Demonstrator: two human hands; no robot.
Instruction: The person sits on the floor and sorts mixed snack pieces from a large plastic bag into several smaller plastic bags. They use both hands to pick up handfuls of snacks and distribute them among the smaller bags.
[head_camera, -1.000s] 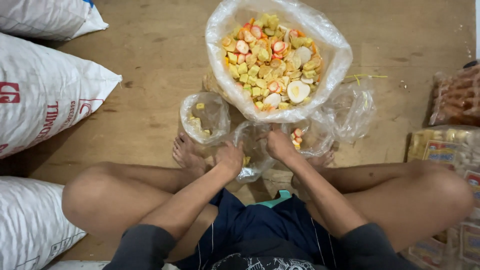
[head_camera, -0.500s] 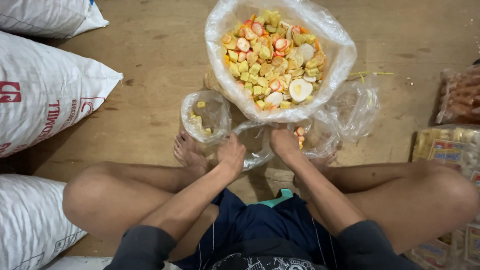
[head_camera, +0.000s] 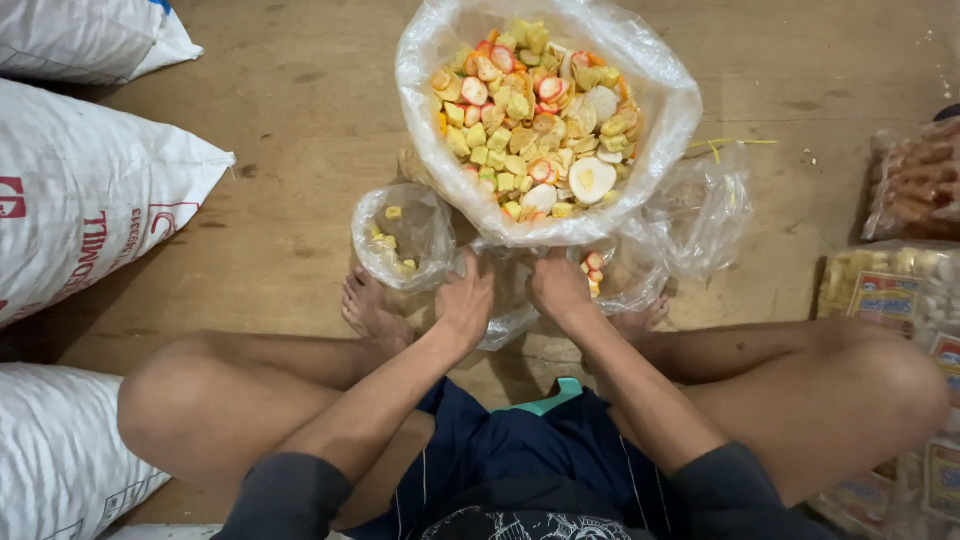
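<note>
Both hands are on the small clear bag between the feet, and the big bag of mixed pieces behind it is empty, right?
Not empty: the head view shows the big bag heaped with yellow, white and red pieces. Left hand and right hand are on the small clear bag.

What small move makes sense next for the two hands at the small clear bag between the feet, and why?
Probably spread the mouth of the small clear bag wider. Both the left hand and the right hand grip its crumpled plastic, and it looks nearly empty, with only a few pieces inside. The big bag of mixed yellow, white and red pieces sits open just beyond it.
</note>
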